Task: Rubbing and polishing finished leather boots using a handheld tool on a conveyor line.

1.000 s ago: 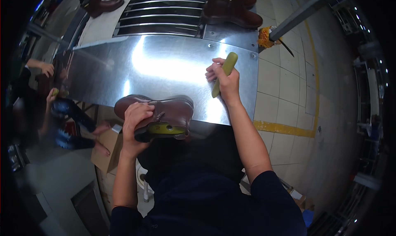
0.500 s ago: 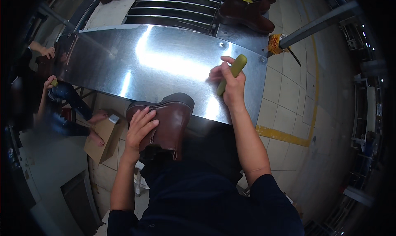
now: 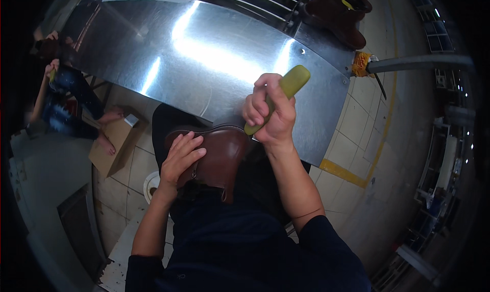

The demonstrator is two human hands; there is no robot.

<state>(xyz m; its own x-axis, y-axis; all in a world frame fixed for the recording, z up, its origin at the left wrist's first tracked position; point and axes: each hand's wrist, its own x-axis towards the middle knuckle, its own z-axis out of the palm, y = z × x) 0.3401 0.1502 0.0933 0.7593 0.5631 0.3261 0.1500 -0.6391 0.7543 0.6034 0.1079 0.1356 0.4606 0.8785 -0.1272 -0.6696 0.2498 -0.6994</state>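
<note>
Metal table (image 3: 168,62): wide shiny sheet, bare in the middle, its near edge just above the lap. Risk: a thing set near that edge may slide off to the tiled floor (image 3: 357,149).

Boot (image 3: 217,156): brown leather, on the lap below the table edge, toe side toward the right hand. Risk: it is only steadied from above, so a hard push may tip or twist it off the lap.

Second boot (image 3: 339,13): dark brown, at the far right end of the table, well apart from the work.

Left hand (image 3: 178,156): open, fingers spread flat on the boot's upper, pressing, not gripping. Risk: the fingers lie near the tool's path; a slip may reach them.

Right hand (image 3: 270,113): fist closed around the tool, at the boot's right edge.

Tool (image 3: 278,95): yellow-green handle, upper end free above the fist; the working tip is hidden at the leather. Risk: too much force may mark the leather.
</note>
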